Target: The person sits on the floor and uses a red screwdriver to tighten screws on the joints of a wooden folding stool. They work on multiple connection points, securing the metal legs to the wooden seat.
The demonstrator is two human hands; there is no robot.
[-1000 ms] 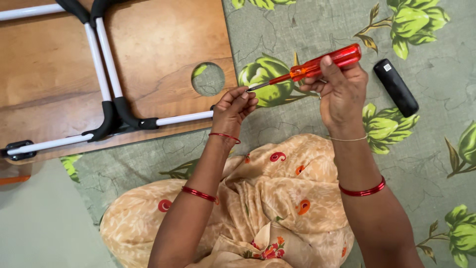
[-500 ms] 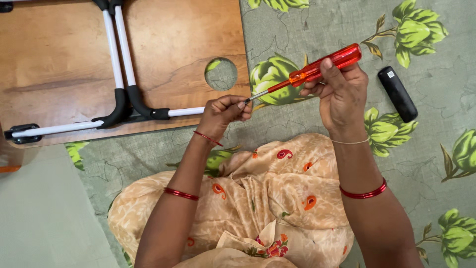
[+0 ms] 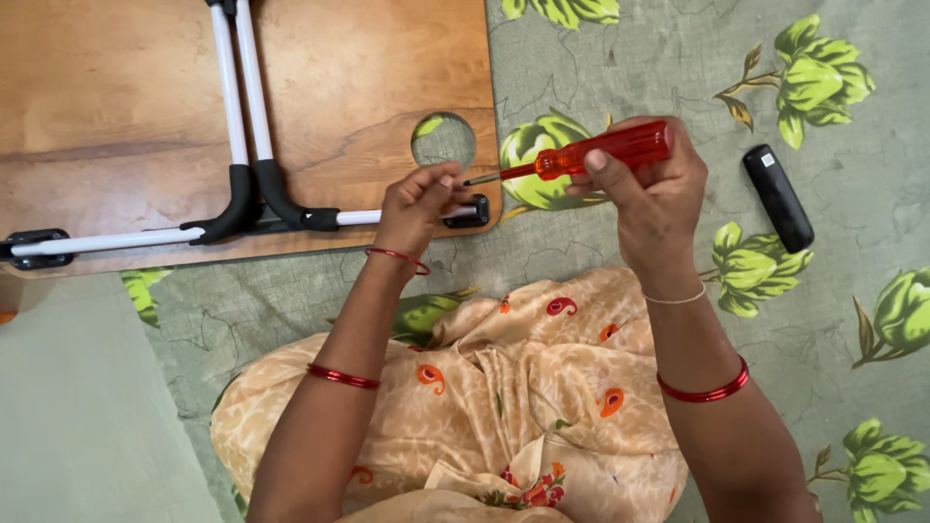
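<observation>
Now we grip the red screwdriver [image 3: 601, 152] in our right hand [image 3: 651, 189], fingers closed round its handle, while our left hand [image 3: 418, 203] pinches its tip; both have drifted lower against the wooden board's [image 3: 116, 107] bottom right corner, beside the black cylinder [image 3: 778, 198].

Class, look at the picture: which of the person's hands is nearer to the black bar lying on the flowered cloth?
Right. The right hand, gripping the screwdriver, is just beside the black bar; the left hand lies farther off, by the wooden board.

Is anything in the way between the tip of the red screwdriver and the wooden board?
Only the left hand: its fingers pinch at the tip of the screwdriver, right above the wooden board edge by the black bracket. Nothing else sits between them.
</observation>
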